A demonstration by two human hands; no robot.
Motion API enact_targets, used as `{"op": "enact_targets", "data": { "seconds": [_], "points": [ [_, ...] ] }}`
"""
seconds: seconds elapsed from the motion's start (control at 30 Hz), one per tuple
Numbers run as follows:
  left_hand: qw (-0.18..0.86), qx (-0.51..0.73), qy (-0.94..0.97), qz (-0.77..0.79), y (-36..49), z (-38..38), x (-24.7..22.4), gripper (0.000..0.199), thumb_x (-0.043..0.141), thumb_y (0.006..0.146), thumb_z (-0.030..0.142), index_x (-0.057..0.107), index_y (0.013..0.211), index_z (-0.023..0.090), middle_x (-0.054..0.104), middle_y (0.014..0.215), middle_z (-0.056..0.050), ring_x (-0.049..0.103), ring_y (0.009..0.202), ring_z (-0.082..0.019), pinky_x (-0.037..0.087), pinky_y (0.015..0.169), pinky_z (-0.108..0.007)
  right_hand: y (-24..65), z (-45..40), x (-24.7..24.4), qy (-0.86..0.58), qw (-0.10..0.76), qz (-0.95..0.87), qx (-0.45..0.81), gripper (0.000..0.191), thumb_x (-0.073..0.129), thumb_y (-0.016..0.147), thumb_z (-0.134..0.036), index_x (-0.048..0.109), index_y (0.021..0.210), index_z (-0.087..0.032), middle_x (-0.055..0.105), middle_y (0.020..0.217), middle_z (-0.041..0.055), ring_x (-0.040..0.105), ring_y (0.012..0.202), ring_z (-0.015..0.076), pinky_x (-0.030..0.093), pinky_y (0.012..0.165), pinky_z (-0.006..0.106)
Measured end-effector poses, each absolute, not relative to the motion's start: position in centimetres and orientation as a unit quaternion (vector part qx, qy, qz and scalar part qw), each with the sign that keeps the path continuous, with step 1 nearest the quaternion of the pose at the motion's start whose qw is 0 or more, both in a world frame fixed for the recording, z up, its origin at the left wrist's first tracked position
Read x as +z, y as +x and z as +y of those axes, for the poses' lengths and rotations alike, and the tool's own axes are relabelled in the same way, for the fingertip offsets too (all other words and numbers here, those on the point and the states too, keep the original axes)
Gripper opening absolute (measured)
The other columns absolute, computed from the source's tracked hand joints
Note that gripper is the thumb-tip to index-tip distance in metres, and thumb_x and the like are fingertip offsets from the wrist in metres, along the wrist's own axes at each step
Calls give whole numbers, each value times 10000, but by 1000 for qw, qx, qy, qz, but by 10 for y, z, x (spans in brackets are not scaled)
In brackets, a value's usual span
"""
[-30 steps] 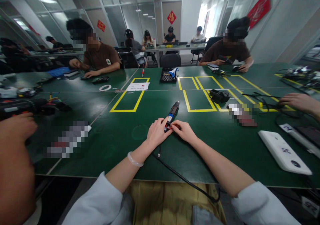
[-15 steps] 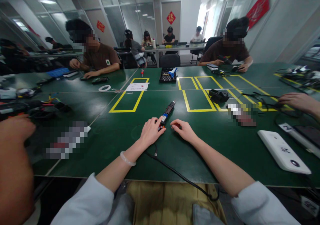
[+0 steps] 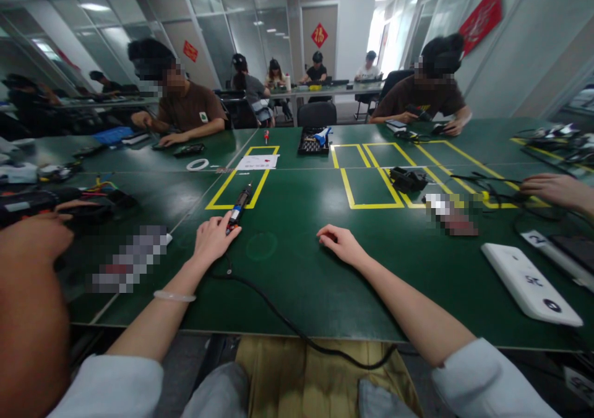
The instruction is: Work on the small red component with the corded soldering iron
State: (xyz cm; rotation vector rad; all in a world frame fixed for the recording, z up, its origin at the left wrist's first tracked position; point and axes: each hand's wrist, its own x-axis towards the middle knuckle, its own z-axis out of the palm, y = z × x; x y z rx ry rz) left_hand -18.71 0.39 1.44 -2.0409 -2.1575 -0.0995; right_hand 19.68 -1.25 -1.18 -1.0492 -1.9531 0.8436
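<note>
The grip of the left hand [image 3: 214, 238] closes over a screwdriver's [image 3: 240, 206] rear; its front reaches over the yellow outline [image 3: 216, 207], only partway in. The right hand [image 3: 342, 243], half-curled, looks empty.

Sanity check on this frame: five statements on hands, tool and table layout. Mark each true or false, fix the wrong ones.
1. The left hand is at the rear end of the dark tool. True.
2. The right hand grips a cable. False: the right hand is loosely curled and holds nothing visible.
3. The tool overlaps the near edge of a yellow outline in this view. True.
4. The white device marked 25 lies to the person's left. False: the white device is on the right.
5. The black tray stands farther off than the tool. True.
</note>
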Motion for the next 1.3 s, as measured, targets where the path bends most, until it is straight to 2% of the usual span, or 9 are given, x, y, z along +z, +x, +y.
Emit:
{"op": "enact_targets", "data": {
  "seconds": [0.23,0.4,0.57,0.67,0.77,0.83,0.97,1.13,1.3],
  "points": [
    [91,-18,-644,-760,-250,26,20,677,391,895,571,398,1449,182,501,1320,-206,454,1170,-406,244,1029,-518,197,-11,-14,-406,368,-766,336,148,529,877,-212,661,927,-168,688,787,18,605,690,136,446,666,244],
    [134,-8,-626,-768,-257,29,22,614,434,907,524,419,1403,162,522,1300,-176,467,1157,-356,254,1041,-482,197,-12,-13,-410,365,-767,332,147,532,877,-213,665,920,-165,687,785,18,605,690,136,445,669,245],
    [173,-49,-623,-761,-244,18,27,364,484,887,437,597,1090,156,582,1170,-135,514,1075,-309,365,955,-399,198,-11,-13,-410,361,-769,334,150,532,878,-216,668,922,-170,690,793,19,606,695,138,444,667,245],
    [137,-102,-614,-771,-229,19,37,345,437,899,426,627,980,150,621,1092,-144,556,1019,-314,408,901,-413,197,-11,-14,-411,362,-767,335,151,528,881,-221,666,915,-170,688,789,19,607,695,139,443,666,246],
    [11,-233,-627,-743,-193,26,45,348,472,874,431,617,1031,157,664,1031,-111,606,959,-271,452,874,-395,197,-11,-15,-412,362,-766,335,152,527,882,-232,663,918,-174,686,783,16,606,690,139,444,663,247],
    [-157,-326,-661,-658,-156,28,48,363,504,856,440,605,1033,140,682,964,-92,634,882,-217,486,846,-359,197,-11,-16,-411,363,-766,336,156,523,884,-242,658,926,-176,682,782,14,602,685,138,446,660,248],
    [-410,-341,-668,-518,-75,23,46,430,567,825,489,638,1050,130,667,958,-82,625,803,-165,515,768,-324,197,-11,-18,-402,369,-763,347,170,520,887,-259,631,989,-178,660,781,6,577,664,125,445,649,242],
    [-533,-264,-689,-415,-15,9,32,488,583,854,432,560,1243,140,642,845,-41,585,704,-121,484,691,-274,196,-13,-16,-352,395,-757,382,342,580,856,-259,520,1186,-191,643,837,-1,561,663,107,460,664,233],
    [-562,-254,-689,-381,-4,6,8,483,527,896,445,528,1263,131,628,804,-35,587,698,-123,485,702,-276,193,-14,-15,-352,378,-771,373,178,594,860,-286,578,1002,-181,626,790,-6,553,658,107,454,659,232]
  ]
}}
